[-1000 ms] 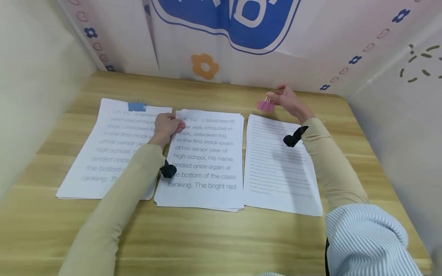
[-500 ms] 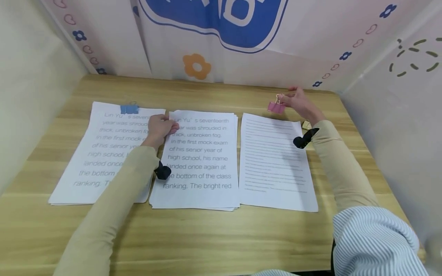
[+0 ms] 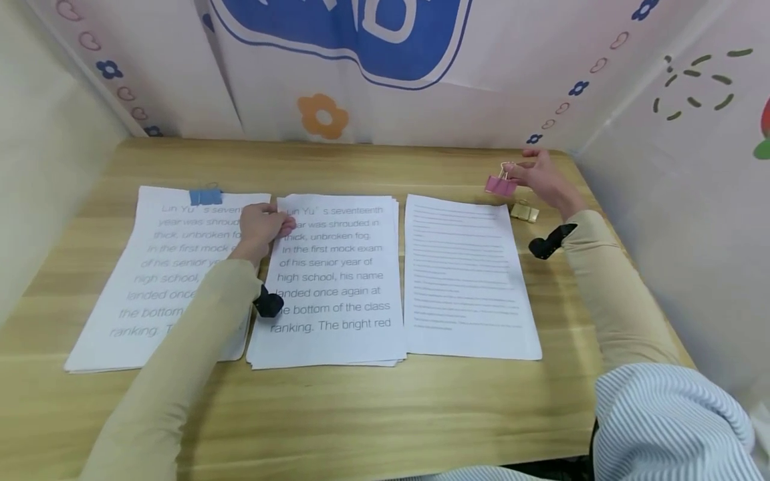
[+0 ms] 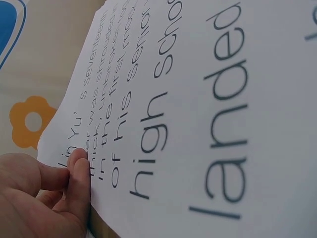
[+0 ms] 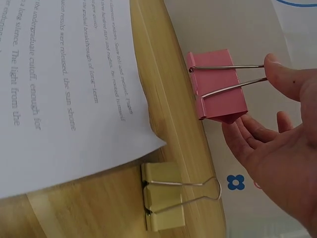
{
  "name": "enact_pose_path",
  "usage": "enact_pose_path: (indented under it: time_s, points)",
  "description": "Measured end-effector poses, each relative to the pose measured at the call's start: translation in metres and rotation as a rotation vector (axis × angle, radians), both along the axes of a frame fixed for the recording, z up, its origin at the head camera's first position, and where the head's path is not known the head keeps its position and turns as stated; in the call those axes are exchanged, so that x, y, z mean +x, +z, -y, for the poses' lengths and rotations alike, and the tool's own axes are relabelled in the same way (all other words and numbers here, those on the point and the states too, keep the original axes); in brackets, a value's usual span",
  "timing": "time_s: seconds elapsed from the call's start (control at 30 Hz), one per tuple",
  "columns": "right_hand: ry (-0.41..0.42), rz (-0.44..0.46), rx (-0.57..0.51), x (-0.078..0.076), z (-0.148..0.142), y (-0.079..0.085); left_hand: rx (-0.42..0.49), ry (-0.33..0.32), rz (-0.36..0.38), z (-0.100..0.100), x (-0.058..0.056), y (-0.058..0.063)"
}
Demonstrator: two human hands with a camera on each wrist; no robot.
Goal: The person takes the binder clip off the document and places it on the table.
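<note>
My right hand [image 3: 544,180] holds a pink binder clip [image 3: 500,186] by its wire handles above the back right of the table. In the right wrist view the thumb presses the handles and the other fingers reach under the pink clip [image 5: 220,87], whose mouth points away from the palm. My left hand [image 3: 260,227] is at the upper left edge of the middle stack of printed paper [image 3: 337,280], gripping that edge with bent fingers. The left wrist view shows its fingertips against the page [image 4: 163,119]; any part under the paper is hidden.
The left paper stack [image 3: 150,287] wears a blue binder clip [image 3: 206,196] at its top. A small-print sheet or stack [image 3: 466,280] lies at the right. Beside its upper right corner rests a gold binder clip [image 3: 525,212]. Walls close off the table's back and sides.
The head view has swung right, shifting papers leftward in the picture. My right hand has carried the pink clip rightward, uncovering the gold clip. My left hand stays at the middle stack's edge.
</note>
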State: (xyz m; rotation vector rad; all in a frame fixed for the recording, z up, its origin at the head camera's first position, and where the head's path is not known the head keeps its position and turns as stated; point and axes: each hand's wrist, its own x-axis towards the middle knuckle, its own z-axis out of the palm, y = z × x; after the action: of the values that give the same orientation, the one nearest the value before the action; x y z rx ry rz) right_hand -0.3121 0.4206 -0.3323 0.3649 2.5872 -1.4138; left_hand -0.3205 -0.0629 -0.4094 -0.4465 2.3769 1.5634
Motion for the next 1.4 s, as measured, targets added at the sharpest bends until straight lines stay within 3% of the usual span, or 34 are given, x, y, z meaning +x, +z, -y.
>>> enact_pose_path:
  time_s: [0.23,0.5,0.9,1.23,1.4]
  points:
    - [-0.009,0.014,0.033,0.012,-0.021,0.004,-0.011,0.006,0.005,0.003,-0.005,-0.007]
    - [-0.049,-0.008,0.002,0.026,-0.047,0.001,-0.021,-0.006,-0.008,0.002,-0.009,-0.007]
    - [-0.048,-0.068,0.011,0.045,-0.084,-0.005,-0.032,0.005,-0.013,0.004,-0.005,-0.005]
    - [-0.012,0.018,0.076,0.062,-0.107,-0.020,-0.026,0.002,-0.021,0.003,-0.005,-0.006]
    - [-0.014,0.024,0.036,0.062,-0.109,-0.031,-0.010,-0.004,-0.024,0.000,-0.003,-0.004]
